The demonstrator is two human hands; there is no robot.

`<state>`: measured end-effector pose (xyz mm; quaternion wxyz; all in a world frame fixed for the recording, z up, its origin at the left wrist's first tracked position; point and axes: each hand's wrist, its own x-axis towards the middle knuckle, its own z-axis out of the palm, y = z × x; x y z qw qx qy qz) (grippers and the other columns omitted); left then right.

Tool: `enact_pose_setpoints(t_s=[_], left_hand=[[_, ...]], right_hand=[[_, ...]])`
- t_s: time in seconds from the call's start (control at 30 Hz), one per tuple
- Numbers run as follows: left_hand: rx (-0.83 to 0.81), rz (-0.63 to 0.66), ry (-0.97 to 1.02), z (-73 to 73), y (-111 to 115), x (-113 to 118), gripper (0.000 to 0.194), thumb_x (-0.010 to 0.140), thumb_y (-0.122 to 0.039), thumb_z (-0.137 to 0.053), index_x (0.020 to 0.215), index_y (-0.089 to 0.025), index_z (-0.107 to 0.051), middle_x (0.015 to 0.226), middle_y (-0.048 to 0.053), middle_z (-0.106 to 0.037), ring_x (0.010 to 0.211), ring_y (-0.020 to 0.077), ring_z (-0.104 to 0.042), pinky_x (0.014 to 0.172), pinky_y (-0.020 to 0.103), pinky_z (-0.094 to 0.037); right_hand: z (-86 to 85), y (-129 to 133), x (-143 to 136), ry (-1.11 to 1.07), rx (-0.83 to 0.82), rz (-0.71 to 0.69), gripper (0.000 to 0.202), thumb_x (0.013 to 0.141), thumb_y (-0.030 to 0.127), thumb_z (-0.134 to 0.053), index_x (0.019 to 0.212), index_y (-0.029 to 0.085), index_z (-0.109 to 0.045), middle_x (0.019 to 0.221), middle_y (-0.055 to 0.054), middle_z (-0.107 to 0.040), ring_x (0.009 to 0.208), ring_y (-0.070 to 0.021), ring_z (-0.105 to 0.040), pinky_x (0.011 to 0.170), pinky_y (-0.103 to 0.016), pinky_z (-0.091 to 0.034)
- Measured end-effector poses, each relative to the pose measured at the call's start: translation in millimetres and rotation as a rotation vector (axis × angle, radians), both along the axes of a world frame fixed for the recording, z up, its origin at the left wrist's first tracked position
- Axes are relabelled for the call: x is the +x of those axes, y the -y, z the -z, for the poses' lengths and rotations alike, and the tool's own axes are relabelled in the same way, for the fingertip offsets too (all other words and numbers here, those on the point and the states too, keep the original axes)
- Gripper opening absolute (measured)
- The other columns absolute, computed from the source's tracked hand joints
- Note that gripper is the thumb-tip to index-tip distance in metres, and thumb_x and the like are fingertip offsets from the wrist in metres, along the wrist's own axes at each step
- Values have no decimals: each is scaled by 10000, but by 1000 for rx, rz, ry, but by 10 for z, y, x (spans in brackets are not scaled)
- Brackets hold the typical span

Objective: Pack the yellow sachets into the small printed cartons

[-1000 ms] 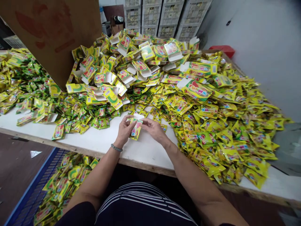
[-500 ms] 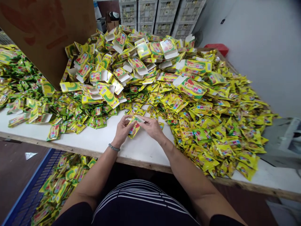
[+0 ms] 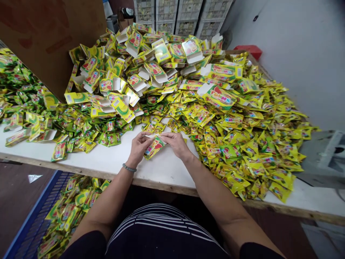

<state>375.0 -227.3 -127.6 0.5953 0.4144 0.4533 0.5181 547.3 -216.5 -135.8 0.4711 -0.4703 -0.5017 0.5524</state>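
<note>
Surrounding hands, heaped cartons, yellow packets, blue crate

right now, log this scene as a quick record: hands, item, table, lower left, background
left hand: holds small printed box at its left side
right hand: touches the box's far end
table: heaped with small boxes, many flaps open; yellow packets at right
lower left: blue crate containing yellow-green packs
background: stacked white crates
</note>
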Motion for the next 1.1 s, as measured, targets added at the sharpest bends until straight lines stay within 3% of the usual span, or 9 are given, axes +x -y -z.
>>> enact_pose_setpoints(t_s=[0.23,0.4,0.53,0.63,0.73,0.83,0.9,1.0,1.1], left_hand=[[-12,-55,66,-30,6,-40,471,605,-400,-885,921,-160,-630,598,-39,-642,499,86,-567,501,199,-413],[-36,-118,143,-44,12,-39,466,584,-383,-892,903,-161,-635,596,-43,-634,490,79,-555,498,196,-420],[-38,-147,120,-70,37,-80,484,581,-409,-884,919,-172,-632,576,-55,-606,475,75,-525,487,191,-400],[-40,-73,-114,-257,158,-440,453,628,-448,-845,943,-184,-656,578,-32,-621,475,99,-530,476,203,-379],[-52,131,-645,-621,443,-1142,367,652,-461,-812,896,-205,-714,640,22,-690,505,145,-567,471,229,-362],[-143,256,-1122,-995,745,-1778,338,635,-502,-773,861,-252,-751,614,23,-703,525,204,-604,510,270,-381],[-123,201,-1252,-1117,833,-1940,347,674,-529,-712,903,-272,-758,676,26,-734,598,233,-643,575,290,-415],[-17,104,-1274,-1017,697,-1739,306,794,-519,-590,872,-262,-738,761,36,-747,699,242,-663,636,295,-420],[20,-13,-1328,-693,303,-1232,272,861,-425,-539,765,-223,-693,727,69,-716,693,247,-639,629,301,-387]], right_hand=[[-100,133,-35,201,210,-84,352,878,439,-589,1077,223,-783,1120,-67,-764,1083,-265,-688,996,-425,-517],[-106,321,-292,476,482,31,474,943,397,-491,1350,195,-626,1320,-119,-666,1220,-273,-613,1069,-448,-470],[-60,389,-405,485,514,16,474,987,418,-427,1367,197,-605,1338,-116,-653,1247,-259,-596,1087,-436,-455],[-16,314,-390,408,425,-105,422,1013,409,-385,1214,229,-710,1223,-79,-720,1194,-229,-634,1051,-387,-483],[10,74,-382,528,412,-73,336,982,357,-458,1067,240,-761,1134,-68,-754,1110,-240,-667,1011,-393,-500],[21,-277,-431,754,458,-27,349,982,245,-426,1167,234,-722,1221,-84,-718,1134,-253,-638,1017,-426,-472],[45,-469,-495,888,478,-70,346,966,211,-473,1232,206,-694,1325,-117,-658,1249,-282,-565,1079,-465,-412],[130,-536,-597,1016,444,-172,295,945,203,-542,1172,205,-731,1352,-147,-633,1269,-334,-544,1070,-531,-397],[230,-342,-604,1024,486,-259,263,965,236,-532,1077,223,-769,1316,-129,-655,1182,-312,-605,1024,-483,-444]])
